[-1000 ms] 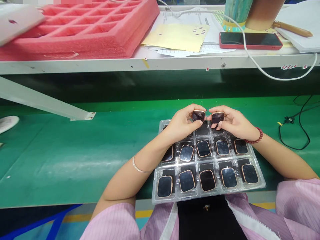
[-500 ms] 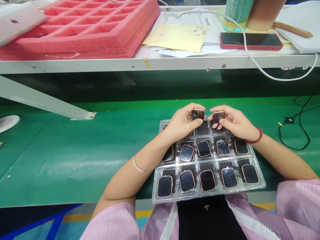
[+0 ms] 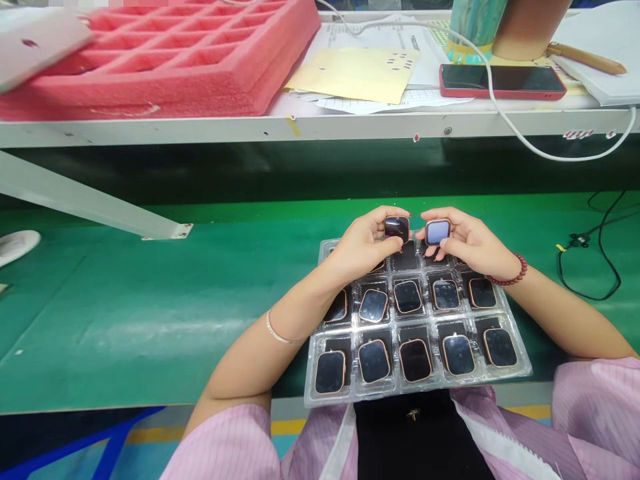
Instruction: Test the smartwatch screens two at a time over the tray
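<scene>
My left hand (image 3: 369, 239) grips a smartwatch (image 3: 397, 227) with a dark screen and a gold rim, thumb on its lower edge. In my right hand (image 3: 467, 241) is a second smartwatch (image 3: 438, 232), its screen lit pale blue. The two watches are held side by side, a little apart, above the far edge of a clear plastic tray (image 3: 315, 398). Strapless watch bodies with gold rims, such as this watch (image 3: 416, 361), lie in the tray's pockets. My hands and forearms hide part of its back row.
The tray rests at the front edge of a green work surface (image 3: 150, 320). On the shelf (image 3: 350, 128) above are a pink foam tray (image 3: 260, 80), papers (image 3: 360, 73) and a phone (image 3: 503, 81). A white cable (image 3: 540, 155) hangs over its edge. Black cables (image 3: 580, 241) lie at right.
The right watch's screen has gone from a dark picture with yellow lines to pale blue. The left one's yellow lines have gone, leaving it dark. Both hands have barely moved.
</scene>
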A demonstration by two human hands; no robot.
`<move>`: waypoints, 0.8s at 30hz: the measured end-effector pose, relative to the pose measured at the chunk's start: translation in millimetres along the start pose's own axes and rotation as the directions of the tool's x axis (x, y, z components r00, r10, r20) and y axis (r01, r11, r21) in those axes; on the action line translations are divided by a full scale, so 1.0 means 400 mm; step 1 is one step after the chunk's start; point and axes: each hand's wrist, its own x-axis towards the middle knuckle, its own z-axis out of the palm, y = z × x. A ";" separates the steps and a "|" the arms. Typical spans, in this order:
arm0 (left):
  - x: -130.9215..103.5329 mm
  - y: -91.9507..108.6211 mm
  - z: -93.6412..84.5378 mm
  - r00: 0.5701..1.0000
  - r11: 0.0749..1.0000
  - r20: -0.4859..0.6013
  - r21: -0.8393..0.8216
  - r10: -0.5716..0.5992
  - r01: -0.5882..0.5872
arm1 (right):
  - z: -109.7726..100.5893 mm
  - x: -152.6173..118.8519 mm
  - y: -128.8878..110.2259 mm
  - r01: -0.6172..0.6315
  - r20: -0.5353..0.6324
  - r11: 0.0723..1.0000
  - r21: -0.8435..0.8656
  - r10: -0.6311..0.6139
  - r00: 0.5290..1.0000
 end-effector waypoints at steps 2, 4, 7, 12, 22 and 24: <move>0.002 -0.004 0.000 1.000 1.000 0.001 -0.013 0.028 -0.028 | -0.002 0.000 0.003 -0.005 -0.009 1.000 -0.002 0.005 1.000; 0.005 -0.009 0.000 0.999 0.999 0.009 -0.025 0.044 -0.044 | -0.004 0.000 0.005 -0.013 -0.013 1.000 -0.012 0.013 1.000; 0.007 -0.014 0.000 0.998 0.998 0.013 -0.035 0.054 -0.054 | -0.004 0.000 0.005 -0.015 -0.009 1.000 -0.012 0.015 1.000; 0.006 -0.013 0.000 0.999 0.999 0.014 -0.024 0.049 -0.049 | -0.002 0.000 0.004 -0.015 -0.012 1.000 0.002 0.015 1.000; 0.006 -0.014 -0.002 0.997 0.997 0.004 0.000 0.072 -0.072 | 0.001 -0.001 -0.001 -0.004 -0.011 1.000 -0.014 0.004 1.000; 0.005 -0.013 -0.001 0.998 0.998 0.002 0.004 0.069 -0.069 | 0.001 -0.001 -0.001 -0.004 -0.010 1.000 -0.016 0.004 1.000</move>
